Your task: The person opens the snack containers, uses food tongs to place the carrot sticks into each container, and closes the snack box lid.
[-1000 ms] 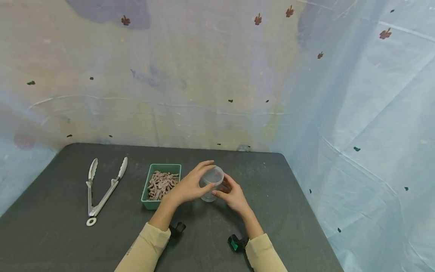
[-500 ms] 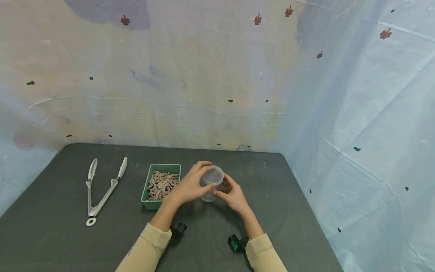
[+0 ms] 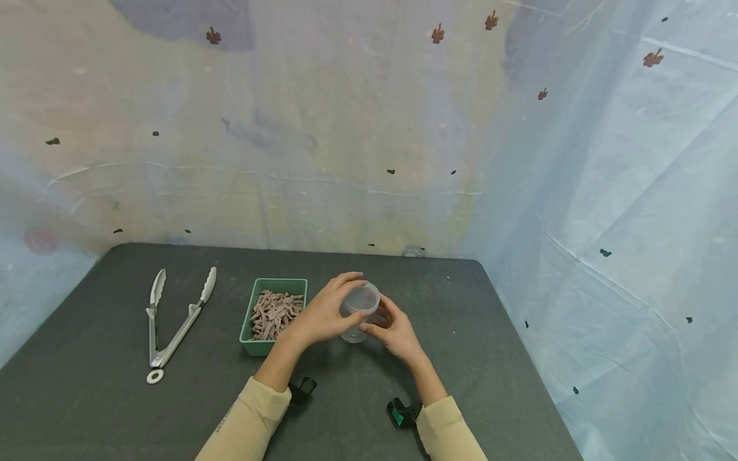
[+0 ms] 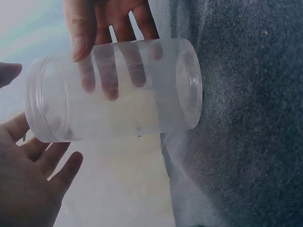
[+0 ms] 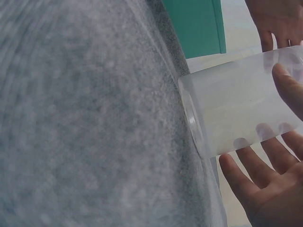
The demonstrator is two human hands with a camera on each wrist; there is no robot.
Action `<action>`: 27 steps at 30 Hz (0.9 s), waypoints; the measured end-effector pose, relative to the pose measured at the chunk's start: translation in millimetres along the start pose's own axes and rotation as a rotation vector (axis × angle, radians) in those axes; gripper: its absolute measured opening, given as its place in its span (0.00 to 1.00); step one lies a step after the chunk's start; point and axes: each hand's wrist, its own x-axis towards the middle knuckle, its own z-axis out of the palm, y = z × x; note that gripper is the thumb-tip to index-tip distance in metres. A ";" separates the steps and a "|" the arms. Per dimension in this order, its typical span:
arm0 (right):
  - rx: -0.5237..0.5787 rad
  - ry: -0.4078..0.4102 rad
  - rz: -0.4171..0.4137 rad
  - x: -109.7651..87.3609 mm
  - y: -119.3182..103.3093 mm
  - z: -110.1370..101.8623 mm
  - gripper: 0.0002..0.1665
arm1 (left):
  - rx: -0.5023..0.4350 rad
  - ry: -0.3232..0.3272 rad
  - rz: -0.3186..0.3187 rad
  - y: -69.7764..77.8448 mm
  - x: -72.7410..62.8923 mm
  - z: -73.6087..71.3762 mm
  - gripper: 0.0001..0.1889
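Note:
A clear plastic jar [image 3: 353,334] stands upright on the dark table, its round translucent lid [image 3: 362,298] on top. My left hand [image 3: 324,315] spans the lid from the left, thumb on the near side and fingers round the far side. Lower down, my right hand [image 3: 399,335] holds the jar's body between thumb and fingers; these fingertips show through the clear wall in the left wrist view. Nothing shows inside the jar [image 4: 137,109], whose base meets the table surface in both wrist views.
Left of the jar is a green rectangular basket [image 3: 246,325] filled with small greyish-brown sticks [image 3: 277,314]. Farther left lie metal tongs [image 3: 180,333], spread apart, with a ring at the near end. A printed plastic sheet [image 3: 346,128] hangs behind the table.

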 end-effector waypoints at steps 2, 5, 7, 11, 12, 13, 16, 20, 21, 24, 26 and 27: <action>-0.003 -0.003 -0.004 0.0 -0.1 -0.2 0.48 | -0.001 -0.021 0.003 -0.5 -0.2 -0.3 0.31; -0.008 -0.009 -0.012 -0.1 0.0 -0.5 0.48 | 0.003 -0.034 0.001 -0.9 -0.4 -0.1 0.30; -0.008 -0.010 -0.015 0.0 0.3 -0.7 0.47 | 0.004 -0.033 0.000 -1.3 -0.4 0.4 0.30; 0.002 -0.010 -0.013 0.3 -0.5 -0.8 0.47 | 0.021 -0.011 -0.003 -1.4 -0.5 1.3 0.29; 0.006 -0.009 -0.011 0.1 -0.9 -0.6 0.47 | 0.025 -0.003 -0.005 -1.3 -0.5 1.5 0.29; 0.010 -0.009 -0.010 0.1 -1.3 -0.5 0.47 | 0.030 0.004 -0.006 -1.2 -0.5 1.7 0.29; 0.021 -0.006 -0.003 -0.3 -2.1 -0.1 0.47 | 0.041 0.026 -0.009 -0.6 -0.5 2.1 0.29; 0.022 -0.010 -0.008 -0.7 -2.2 0.0 0.47 | 0.056 0.051 -0.012 0.5 -0.4 2.3 0.30; 0.021 -0.011 -0.010 -0.7 -1.8 -0.1 0.47 | 0.060 0.055 -0.013 0.8 -0.3 2.4 0.30; 0.021 -0.014 -0.016 -0.4 -0.8 -0.4 0.47 | 0.074 0.066 -0.019 0.8 0.5 3.0 0.30; 0.024 -0.014 -0.017 -0.1 0.1 -0.6 0.47 | 0.082 0.074 -0.023 0.7 1.0 3.6 0.30; 0.025 -0.014 -0.018 -0.1 0.2 -0.7 0.47 | 0.083 0.078 -0.025 0.7 1.1 4.0 0.30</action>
